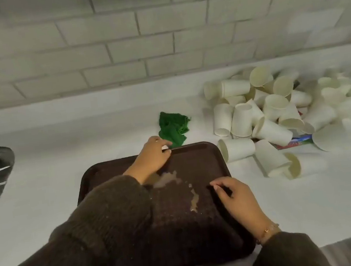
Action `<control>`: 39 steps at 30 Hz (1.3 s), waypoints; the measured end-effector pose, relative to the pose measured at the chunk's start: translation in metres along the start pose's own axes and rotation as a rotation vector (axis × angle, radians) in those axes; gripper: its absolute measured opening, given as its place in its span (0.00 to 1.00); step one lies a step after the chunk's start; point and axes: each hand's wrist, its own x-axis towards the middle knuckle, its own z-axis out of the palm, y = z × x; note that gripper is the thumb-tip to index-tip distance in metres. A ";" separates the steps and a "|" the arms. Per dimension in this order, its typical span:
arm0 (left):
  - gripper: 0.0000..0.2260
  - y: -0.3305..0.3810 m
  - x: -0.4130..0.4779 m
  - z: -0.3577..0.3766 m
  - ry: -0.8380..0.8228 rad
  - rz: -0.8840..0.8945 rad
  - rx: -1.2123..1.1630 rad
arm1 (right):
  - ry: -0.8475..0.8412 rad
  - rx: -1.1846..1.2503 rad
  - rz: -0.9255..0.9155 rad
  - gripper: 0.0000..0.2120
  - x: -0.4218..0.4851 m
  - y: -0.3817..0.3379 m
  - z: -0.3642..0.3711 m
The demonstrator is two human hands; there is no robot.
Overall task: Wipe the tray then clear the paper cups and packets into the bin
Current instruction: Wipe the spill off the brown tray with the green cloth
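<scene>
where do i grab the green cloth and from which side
Pinch the green cloth by its raised, crumpled folds near the middle, from above. It lies bunched on the counter just past the far rim of the tray, so the folds offer a grip. Come from the near left; paper cups crowd its right.

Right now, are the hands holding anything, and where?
The right hand holds the brown tray by its right rim. The left hand is at the far rim beside the green cloth; whether it grips either cannot be told.
</scene>
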 end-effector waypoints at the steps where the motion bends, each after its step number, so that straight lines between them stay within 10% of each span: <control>1: 0.16 0.000 0.017 0.001 -0.034 -0.005 0.043 | 0.030 0.011 0.025 0.08 -0.002 -0.001 0.002; 11: 0.13 -0.014 0.091 0.013 -0.196 -0.075 0.113 | 0.118 0.027 0.175 0.08 -0.035 -0.026 0.011; 17: 0.15 0.012 0.076 -0.010 -0.204 -0.038 -0.487 | 0.154 -0.031 0.199 0.09 -0.050 -0.041 0.025; 23: 0.16 0.029 0.017 -0.082 -0.166 0.211 -0.576 | 0.183 0.029 0.214 0.09 -0.053 -0.067 0.049; 34: 0.13 -0.017 -0.118 -0.133 -0.510 0.413 -0.826 | 0.247 0.503 -0.050 0.46 -0.048 -0.144 0.081; 39: 0.14 -0.046 -0.156 -0.104 -0.535 0.335 -0.735 | 0.136 0.542 0.018 0.23 -0.065 -0.156 0.115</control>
